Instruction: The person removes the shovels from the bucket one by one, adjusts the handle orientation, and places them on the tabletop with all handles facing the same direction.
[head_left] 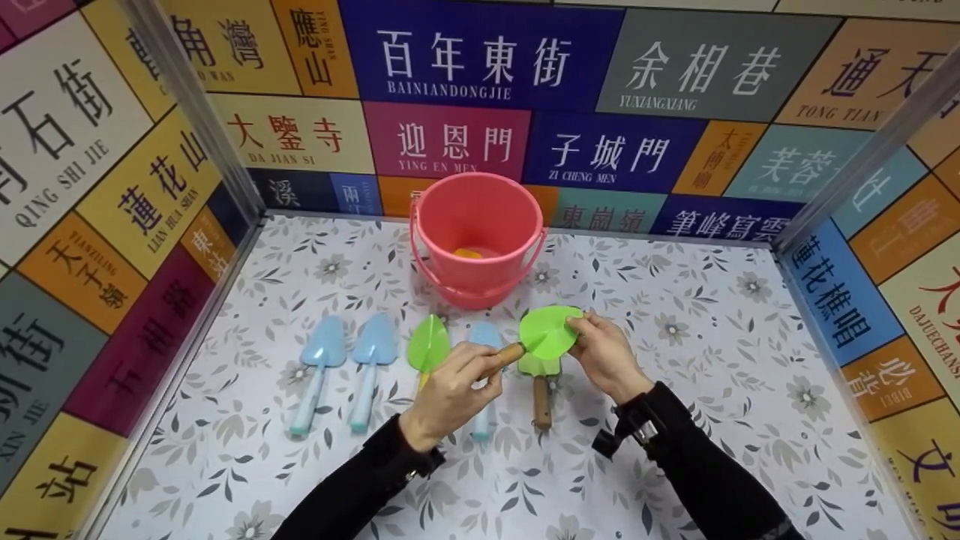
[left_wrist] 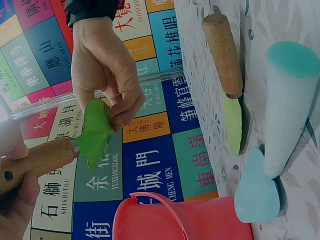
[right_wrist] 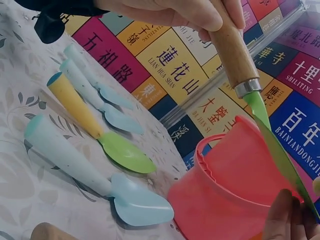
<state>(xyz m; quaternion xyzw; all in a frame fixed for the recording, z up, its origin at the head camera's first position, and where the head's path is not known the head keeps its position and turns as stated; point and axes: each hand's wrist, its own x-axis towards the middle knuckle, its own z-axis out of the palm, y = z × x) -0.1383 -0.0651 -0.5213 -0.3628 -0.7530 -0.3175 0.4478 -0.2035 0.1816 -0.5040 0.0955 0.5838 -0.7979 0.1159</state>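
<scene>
A green hand trowel (head_left: 551, 331) with a wooden handle is held above the table between both hands. My left hand (head_left: 459, 386) grips its wooden handle, while my right hand (head_left: 606, 352) pinches the far edge of the green blade between thumb and fingers. Partly hidden beneath it lies another green trowel (head_left: 541, 401) with a brown wooden handle. A blue trowel (head_left: 482, 421) lies under my left hand, its middle covered in the head view. Just left of that is a green trowel (right_wrist: 127, 152) with a yellow handle.
Two light blue trowels (head_left: 322, 341) lie side by side at the left. Behind the row stands a pink bucket (head_left: 480, 277) with its handle hanging at the front and a yellow thing (head_left: 468, 253) inside. Sign-printed panels (head_left: 450, 142) wall the table at the back and sides.
</scene>
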